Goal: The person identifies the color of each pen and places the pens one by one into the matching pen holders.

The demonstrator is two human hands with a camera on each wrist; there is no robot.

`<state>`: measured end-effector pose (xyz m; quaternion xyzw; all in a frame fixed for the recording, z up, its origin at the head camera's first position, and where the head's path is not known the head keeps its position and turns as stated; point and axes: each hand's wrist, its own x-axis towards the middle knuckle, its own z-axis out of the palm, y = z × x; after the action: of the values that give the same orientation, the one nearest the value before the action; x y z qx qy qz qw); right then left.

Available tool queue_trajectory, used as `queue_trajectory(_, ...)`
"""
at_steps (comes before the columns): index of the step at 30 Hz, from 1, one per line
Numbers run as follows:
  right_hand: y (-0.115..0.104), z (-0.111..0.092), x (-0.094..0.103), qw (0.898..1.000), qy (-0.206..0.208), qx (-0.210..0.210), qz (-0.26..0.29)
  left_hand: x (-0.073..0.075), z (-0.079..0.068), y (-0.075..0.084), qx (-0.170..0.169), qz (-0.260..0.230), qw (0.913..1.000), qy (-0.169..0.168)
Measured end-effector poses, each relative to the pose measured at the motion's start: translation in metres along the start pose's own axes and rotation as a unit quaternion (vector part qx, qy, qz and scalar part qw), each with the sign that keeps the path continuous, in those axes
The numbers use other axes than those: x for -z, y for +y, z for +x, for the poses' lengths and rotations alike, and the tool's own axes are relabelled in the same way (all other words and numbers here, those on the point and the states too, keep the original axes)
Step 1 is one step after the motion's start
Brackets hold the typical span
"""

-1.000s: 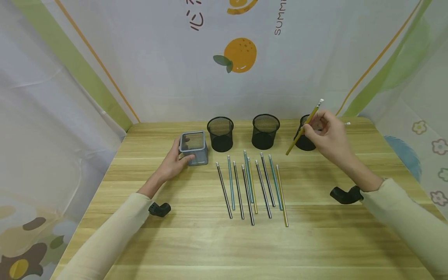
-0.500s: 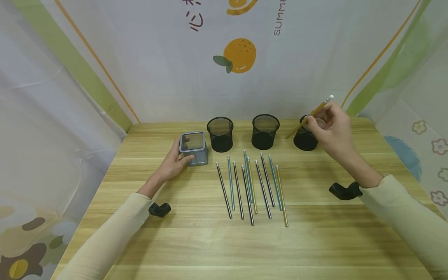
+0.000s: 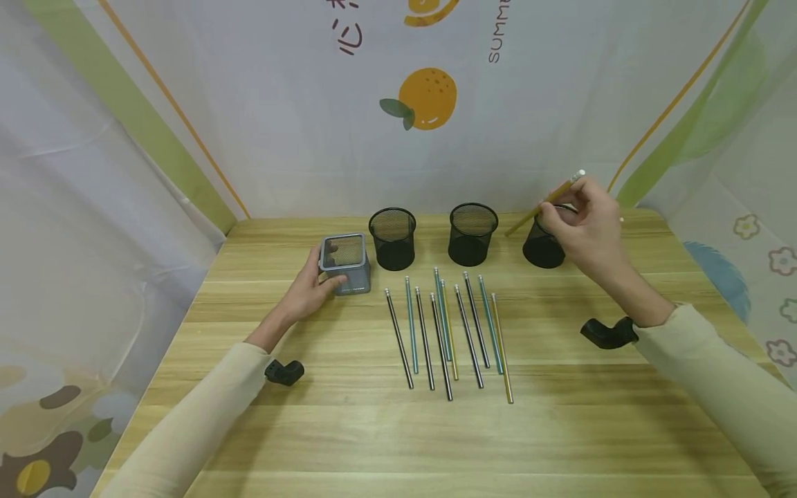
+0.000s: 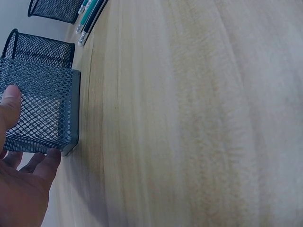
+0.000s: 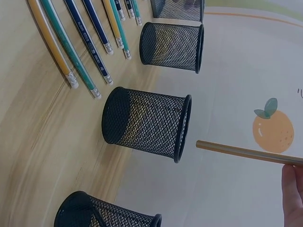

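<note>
My left hand (image 3: pixel 306 289) holds a grey square mesh pen holder (image 3: pixel 353 279) at the table's back left, thumb on its front side and the other fingers around its far side. In the left wrist view the thumb (image 4: pixel 12 101) lies against the mesh. My right hand (image 3: pixel 591 225) pinches a yellow pencil (image 3: pixel 562 189) between thumb and fingers, tilted with its white eraser end up. It is over the rightmost black round mesh cup (image 3: pixel 544 253). In the right wrist view the pencil's lower end (image 5: pixel 203 144) points toward the middle cup's (image 5: pixel 147 123) mouth, apart from it.
Several yellow, green and dark blue pencils (image 3: pixel 436 332) lie side by side mid-table, erasers away from me. Another black mesh cup (image 3: pixel 394 252) stands beside the grey holder. A small white tip (image 3: pixel 620 219) shows right of my right hand. A white printed curtain (image 3: pixel 299 138) hangs behind.
My right hand has moved slightly back and right, and the yellow pencil has gone from steep to more slanted, its lower end higher. The left hand and pen holder have stayed put.
</note>
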<state>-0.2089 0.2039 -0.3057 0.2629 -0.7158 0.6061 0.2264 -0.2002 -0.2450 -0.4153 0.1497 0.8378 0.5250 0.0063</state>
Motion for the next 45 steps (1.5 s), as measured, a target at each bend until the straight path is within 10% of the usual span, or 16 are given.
queue_trajectory(35,0.039,0.007,-0.044,0.999,0.006,0.012,-0.048,0.000,0.001,-0.003,0.008,-0.007,0.9999,0.001)
queue_trajectory(45,0.018,-0.002,-0.058,0.992,-0.009,-0.032,-0.120,0.000,-0.002,0.008,0.008,-0.014,0.9999,0.000)
